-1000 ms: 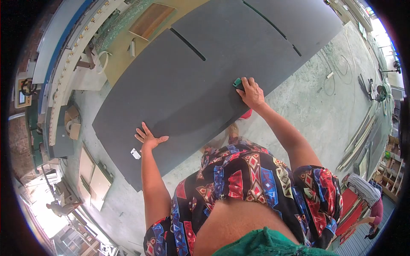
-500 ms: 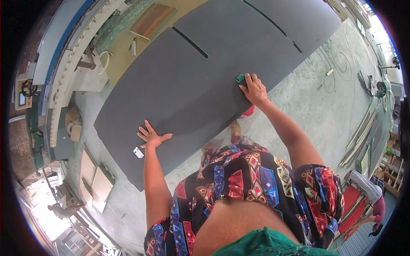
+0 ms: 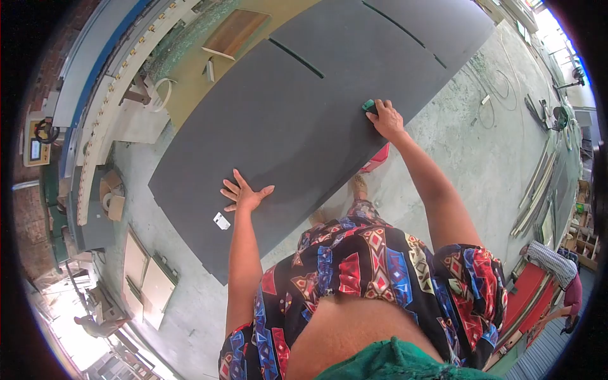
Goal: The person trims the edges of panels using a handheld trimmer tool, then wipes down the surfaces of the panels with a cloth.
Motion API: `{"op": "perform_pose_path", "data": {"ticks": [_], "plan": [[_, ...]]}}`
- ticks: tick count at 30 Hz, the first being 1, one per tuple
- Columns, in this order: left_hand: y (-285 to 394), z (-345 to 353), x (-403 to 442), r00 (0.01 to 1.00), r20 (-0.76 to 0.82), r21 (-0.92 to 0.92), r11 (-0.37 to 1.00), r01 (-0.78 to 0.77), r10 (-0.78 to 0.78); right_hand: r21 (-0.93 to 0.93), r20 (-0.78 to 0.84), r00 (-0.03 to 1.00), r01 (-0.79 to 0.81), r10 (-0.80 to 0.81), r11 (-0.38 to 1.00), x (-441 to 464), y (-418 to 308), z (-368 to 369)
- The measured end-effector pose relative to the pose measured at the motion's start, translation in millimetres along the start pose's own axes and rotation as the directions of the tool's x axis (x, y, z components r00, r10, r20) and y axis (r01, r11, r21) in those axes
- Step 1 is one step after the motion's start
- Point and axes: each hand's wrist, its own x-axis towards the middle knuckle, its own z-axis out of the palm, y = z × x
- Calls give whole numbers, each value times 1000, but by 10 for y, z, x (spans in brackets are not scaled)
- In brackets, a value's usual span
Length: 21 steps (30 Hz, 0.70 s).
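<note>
A large dark grey panel point(image 3: 285, 133) with narrow dark slots lies in front of me. My left hand point(image 3: 247, 195) rests on its near left part, fingers spread, holding nothing. Just below and left of that hand is a small white label point(image 3: 221, 220) on the panel. Close to the panel's near right edge, my right hand point(image 3: 387, 120) grips a small green block point(image 3: 368, 106) against the surface. The block's underside looks dark, and my fingers partly cover it.
A brown board point(image 3: 237, 33) lies beyond the panel at the upper left. A red object point(image 3: 376, 158) shows under the near edge. Cables point(image 3: 500, 95) and long strips point(image 3: 535, 187) are on the floor at right. Another person point(image 3: 557, 266) bends at lower right.
The view has shifted, so the panel's left end and label appear further right. My right hand, still holding the green block, appears slightly higher and further right. My left hand stays spread beside the label.
</note>
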Motion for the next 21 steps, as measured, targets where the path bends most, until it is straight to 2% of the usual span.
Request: {"op": "perform_pose_path", "data": {"ticks": [2,4,5,10,21], "plan": [[-63,7,20,1000,-10,-6,1000,-18,18,22,-24,1000,-16,16,1000,-202,-206,65],[-103,-4,20,999,-10,-21,999,-36,36,63,-53,998,40,-37,997,-433,-412,150],[338,103,50,1000,-7,-8,1000,-17,17,78,-35,999,39,-36,996,-211,-103,161],[482,184,82,997,-30,-42,996,-79,77,57,-14,1000,10,-9,998,-263,-120,176],[731,235,34,996,-19,-46,995,-84,84,11,-32,999,-17,18,1000,-157,64,126]]}}
